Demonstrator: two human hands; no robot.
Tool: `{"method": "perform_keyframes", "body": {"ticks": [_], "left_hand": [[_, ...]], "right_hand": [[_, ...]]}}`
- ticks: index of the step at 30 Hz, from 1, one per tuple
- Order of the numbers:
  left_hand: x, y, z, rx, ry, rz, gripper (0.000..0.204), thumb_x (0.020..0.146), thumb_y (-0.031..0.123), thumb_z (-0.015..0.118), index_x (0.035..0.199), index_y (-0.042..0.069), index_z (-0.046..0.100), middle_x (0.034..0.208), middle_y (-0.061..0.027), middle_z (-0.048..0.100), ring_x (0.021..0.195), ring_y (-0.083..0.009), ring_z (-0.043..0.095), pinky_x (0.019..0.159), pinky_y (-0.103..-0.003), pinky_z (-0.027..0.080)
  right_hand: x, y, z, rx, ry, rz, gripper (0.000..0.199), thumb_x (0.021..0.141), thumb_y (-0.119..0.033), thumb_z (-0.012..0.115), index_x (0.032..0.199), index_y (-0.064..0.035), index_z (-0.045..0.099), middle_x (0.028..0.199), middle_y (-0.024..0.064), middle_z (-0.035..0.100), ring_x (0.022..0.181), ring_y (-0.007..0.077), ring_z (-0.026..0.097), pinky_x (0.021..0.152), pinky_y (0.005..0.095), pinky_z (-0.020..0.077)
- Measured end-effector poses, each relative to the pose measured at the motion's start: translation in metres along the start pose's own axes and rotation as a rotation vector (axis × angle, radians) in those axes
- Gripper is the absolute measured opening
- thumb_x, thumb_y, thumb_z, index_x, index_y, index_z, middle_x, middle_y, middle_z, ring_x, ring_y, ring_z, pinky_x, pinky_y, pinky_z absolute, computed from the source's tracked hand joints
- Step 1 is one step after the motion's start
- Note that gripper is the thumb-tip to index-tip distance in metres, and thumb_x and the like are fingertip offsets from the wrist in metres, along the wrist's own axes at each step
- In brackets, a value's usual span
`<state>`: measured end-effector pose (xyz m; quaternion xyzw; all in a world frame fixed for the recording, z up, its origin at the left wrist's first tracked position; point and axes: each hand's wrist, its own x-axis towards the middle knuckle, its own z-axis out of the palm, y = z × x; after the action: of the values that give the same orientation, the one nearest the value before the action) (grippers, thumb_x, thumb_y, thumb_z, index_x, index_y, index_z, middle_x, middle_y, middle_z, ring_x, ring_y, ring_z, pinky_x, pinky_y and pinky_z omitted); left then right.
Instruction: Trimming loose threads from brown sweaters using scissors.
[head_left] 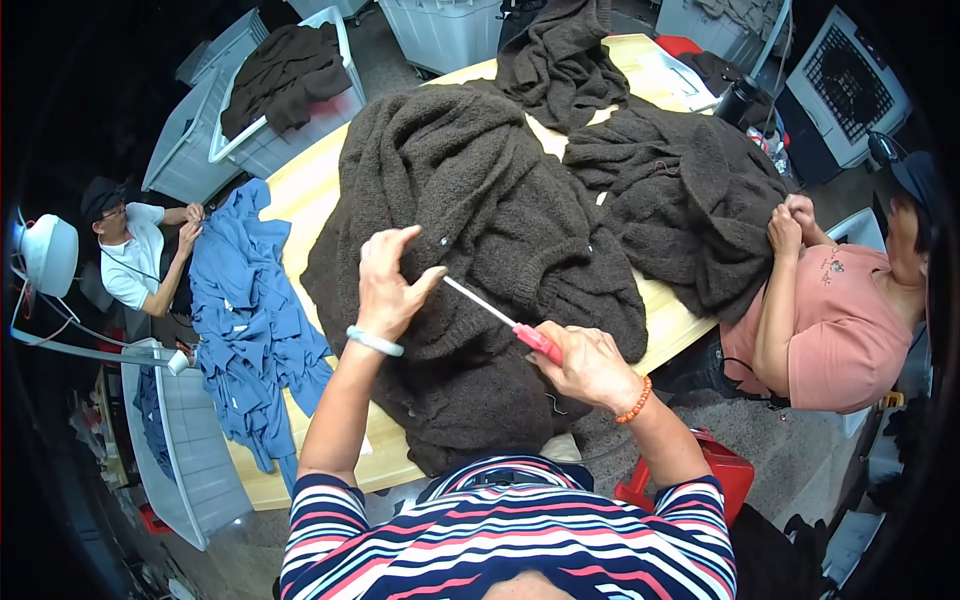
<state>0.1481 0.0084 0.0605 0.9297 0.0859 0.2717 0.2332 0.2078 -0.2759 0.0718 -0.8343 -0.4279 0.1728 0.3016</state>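
A dark brown knitted garment (pixel 440 170) lies heaped in front of me, its folds spreading across the table. Closed around a red handle, my right hand (pixel 598 372) holds a tool with a long thin metal shaft (pixel 480 300); its exact kind is unclear. The shaft slants up and left over the knit. At its far end is my left hand (pixel 390 285), thumb and fingers apart. Whether the thumb touches the tip I cannot tell. Small pale spots (pixel 444 241) show on the garment.
Blue garments (pixel 240 310) hang over the table's left edge, where a person (pixel 140 240) handles them. At right, another person (pixel 830 320) holds more brown knitwear (pixel 680 200). White bins (pixel 190 450) stand around the pale wooden table (pixel 265 488). A red container (pixel 725 470) sits by my right arm.
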Motion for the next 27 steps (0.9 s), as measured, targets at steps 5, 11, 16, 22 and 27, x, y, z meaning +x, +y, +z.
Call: {"method": "perform_keyframes", "body": {"ticks": [5,11,16,22,27], "left_hand": [[0.024,-0.011,0.032,0.106,-0.065,0.051,0.030,0.068,0.012,0.080,0.092,0.002,0.066,0.083,-0.0111,0.062,0.079,-0.0280,0.060,0.075,-0.036,0.048],[0.012,-0.038,0.033,-0.301,-0.254,-0.352,0.019,0.077,0.007,0.075,0.092,-0.003,0.069,0.081,-0.0027,0.069,0.075,-0.0066,0.060,0.070,-0.024,0.049],[-0.006,-0.045,0.027,-0.644,-0.221,-0.484,0.016,0.082,0.003,0.070,0.095,-0.004,0.071,0.084,-0.0026,0.070,0.077,-0.0059,0.060,0.071,-0.021,0.049],[-0.025,-0.056,0.026,-0.836,-0.193,-0.555,0.016,0.086,-0.001,0.064,0.101,-0.004,0.070,0.088,0.0004,0.069,0.077,-0.0046,0.058,0.070,-0.019,0.047],[-0.026,-0.041,0.024,-0.848,-0.147,-0.527,0.016,0.086,-0.001,0.064,0.101,-0.004,0.069,0.089,0.0000,0.068,0.078,-0.0049,0.058,0.072,-0.019,0.048]], "right_hand": [[0.002,0.003,-0.007,-0.023,0.071,0.030,0.020,0.087,-0.025,0.063,0.096,-0.0089,0.054,0.070,0.0184,0.063,0.071,0.0383,0.065,0.062,0.0496,0.0514],[0.009,-0.002,-0.009,-0.085,0.029,0.077,0.019,0.087,-0.023,0.062,0.093,-0.0059,0.056,0.070,0.0186,0.064,0.070,0.0389,0.065,0.063,0.0501,0.0514],[0.020,-0.004,-0.006,-0.078,-0.028,0.034,0.020,0.087,-0.023,0.063,0.095,-0.0051,0.059,0.071,0.0191,0.065,0.072,0.0384,0.066,0.068,0.0486,0.0517],[0.032,-0.011,-0.003,-0.121,0.002,0.054,0.021,0.087,-0.026,0.064,0.095,-0.0074,0.058,0.069,0.0182,0.064,0.070,0.0385,0.065,0.066,0.0481,0.0511],[0.029,-0.016,-0.004,-0.054,-0.157,-0.075,0.021,0.087,-0.026,0.064,0.093,-0.0066,0.057,0.068,0.0185,0.064,0.070,0.0386,0.065,0.065,0.0490,0.0511]]}}
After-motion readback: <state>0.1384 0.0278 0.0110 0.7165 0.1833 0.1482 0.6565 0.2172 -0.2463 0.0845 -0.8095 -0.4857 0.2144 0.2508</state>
